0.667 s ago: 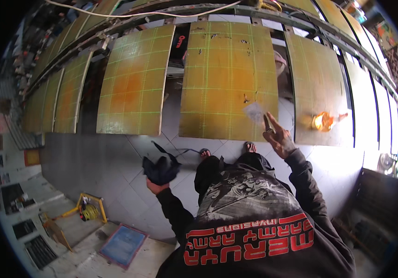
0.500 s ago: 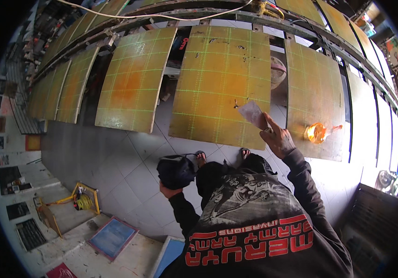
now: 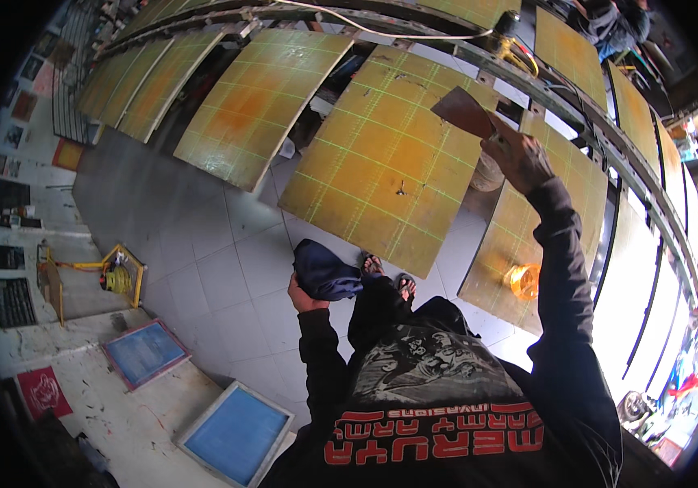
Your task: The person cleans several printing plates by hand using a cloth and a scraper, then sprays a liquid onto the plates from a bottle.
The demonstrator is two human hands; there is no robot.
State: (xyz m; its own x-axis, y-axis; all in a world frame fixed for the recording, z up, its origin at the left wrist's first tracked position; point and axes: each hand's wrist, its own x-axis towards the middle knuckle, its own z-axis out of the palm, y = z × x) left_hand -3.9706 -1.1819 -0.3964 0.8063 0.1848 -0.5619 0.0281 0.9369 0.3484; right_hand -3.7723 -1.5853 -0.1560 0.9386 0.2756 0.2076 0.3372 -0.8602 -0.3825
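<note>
My right hand grips a flat, thin scraper, its broad blade pointing left over the far right part of a yellowish board marked with green grid lines. I cannot tell whether the blade touches the surface. Small dark scraps of residue lie on the board nearer to me, with more bits toward its far edge. Low beside my legs, my left hand holds a bunched dark blue cloth, its fingers partly hidden under it.
Similar boards line up left and right along a metal rail. An orange-tinted clear container sits on the board to the right. Behind on the left are blue framed screens and a yellow frame. A pale cable crosses the far side.
My right hand has carried the scraper away from me, from the board's near right to its far right part. The view has turned. The cloth stays in my left hand.
</note>
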